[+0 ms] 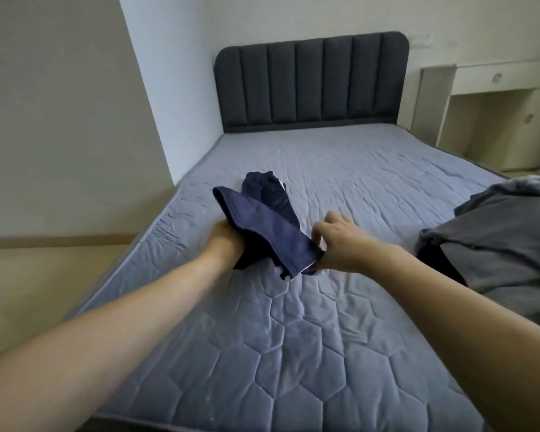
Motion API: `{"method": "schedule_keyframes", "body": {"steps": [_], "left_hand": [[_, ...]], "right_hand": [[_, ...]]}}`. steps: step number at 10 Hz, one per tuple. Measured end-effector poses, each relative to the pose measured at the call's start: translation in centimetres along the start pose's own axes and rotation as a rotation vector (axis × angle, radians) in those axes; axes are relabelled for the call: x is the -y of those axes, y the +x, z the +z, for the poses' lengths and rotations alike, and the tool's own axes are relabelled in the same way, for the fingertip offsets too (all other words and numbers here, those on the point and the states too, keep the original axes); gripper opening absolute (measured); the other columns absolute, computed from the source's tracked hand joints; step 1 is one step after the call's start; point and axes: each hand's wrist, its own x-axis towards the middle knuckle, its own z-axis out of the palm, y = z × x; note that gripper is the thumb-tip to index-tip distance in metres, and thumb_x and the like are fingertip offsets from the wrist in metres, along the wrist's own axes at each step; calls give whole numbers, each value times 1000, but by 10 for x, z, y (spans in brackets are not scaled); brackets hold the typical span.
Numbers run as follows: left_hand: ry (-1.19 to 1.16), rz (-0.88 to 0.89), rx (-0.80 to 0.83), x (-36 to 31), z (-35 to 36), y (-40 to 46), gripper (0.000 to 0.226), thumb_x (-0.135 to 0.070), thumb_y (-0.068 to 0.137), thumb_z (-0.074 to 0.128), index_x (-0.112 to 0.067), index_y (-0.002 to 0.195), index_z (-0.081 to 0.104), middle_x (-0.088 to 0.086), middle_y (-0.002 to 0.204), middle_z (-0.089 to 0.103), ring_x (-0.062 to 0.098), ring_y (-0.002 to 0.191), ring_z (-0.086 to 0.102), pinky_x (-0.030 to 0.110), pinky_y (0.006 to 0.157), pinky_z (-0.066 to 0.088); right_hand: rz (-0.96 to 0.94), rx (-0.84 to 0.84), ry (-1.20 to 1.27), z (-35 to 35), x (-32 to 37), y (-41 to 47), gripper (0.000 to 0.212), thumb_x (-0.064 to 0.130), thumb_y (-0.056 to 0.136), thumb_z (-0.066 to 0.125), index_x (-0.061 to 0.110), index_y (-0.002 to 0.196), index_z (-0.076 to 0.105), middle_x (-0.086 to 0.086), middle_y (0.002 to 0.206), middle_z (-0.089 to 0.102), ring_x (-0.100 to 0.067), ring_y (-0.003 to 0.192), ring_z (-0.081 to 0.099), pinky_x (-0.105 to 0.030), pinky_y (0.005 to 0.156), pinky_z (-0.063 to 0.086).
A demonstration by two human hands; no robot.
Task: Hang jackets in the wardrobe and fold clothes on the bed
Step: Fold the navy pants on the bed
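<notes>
We are standing at the foot of the bed (293, 353), looking along its quilted blue mattress toward the dark padded headboard (312, 82) at the far edge. Both arms are reaching out over the middle of the mattress, nearer its left edge than its right.

We are gripping a navy garment (262, 226) with both hands. Our left hand (223, 241) is curling round the cloth from beneath, its fingers hidden under the fabric. Our right hand (337, 241) is pinching the near right end of the garment, where a strip of white lining is showing, with the fingers bent and the thumb tucked below. The garment is lying bunched, its far end resting on the mattress and its near end lifting slightly between the hands.

A heap of grey clothes (496, 244) is lying along the bed's right edge, well apart from the navy garment. A pale cabinet (493, 116) is standing beside the headboard at the bed's far right corner.
</notes>
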Motion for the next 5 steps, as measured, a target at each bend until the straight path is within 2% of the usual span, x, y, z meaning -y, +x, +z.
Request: {"method": "schedule_keyframes", "body": {"steps": [1, 2, 3, 4, 5], "left_hand": [[41, 121, 19, -7, -20, -4, 21, -11, 102, 44, -14, 97, 65, -7, 79, 61, 10, 71, 57, 14, 62, 49], [6, 258, 92, -13, -53, -26, 36, -24, 100, 50, -19, 64, 55, -15, 52, 57, 5, 51, 52, 13, 44, 37], [-36, 205, 317, -24, -76, -55, 32, -31, 99, 54, -10, 78, 67, 0, 71, 71, 18, 68, 66, 23, 59, 49], [-125, 47, 627, -37, -92, -70, 27, -27, 98, 55, -6, 108, 69, 19, 102, 73, 30, 86, 71, 34, 69, 59], [-160, 75, 528, -48, -94, -55, 22, -19, 99, 52, -8, 111, 67, 17, 103, 73, 25, 81, 71, 31, 69, 59]], "right_hand": [[-174, -314, 321, -17, 21, -1, 19, 12, 82, 62, 17, 100, 61, 3, 92, 57, -20, 90, 56, -25, 72, 36], [-104, -197, 727, -48, 39, -5, 9, 8, 87, 62, 1, 92, 63, -6, 77, 65, -20, 72, 62, -31, 67, 47], [138, 304, 914, -82, 50, -14, 17, 12, 91, 58, 3, 106, 62, -16, 98, 73, -30, 86, 72, -39, 68, 59], [193, 564, 928, -106, 57, -17, 21, 16, 93, 56, 5, 109, 63, -15, 101, 74, -27, 86, 73, -38, 71, 60], [218, 516, 923, -109, 62, -5, 22, 19, 97, 53, 6, 110, 64, -12, 101, 74, -26, 85, 72, -40, 80, 59]]}}
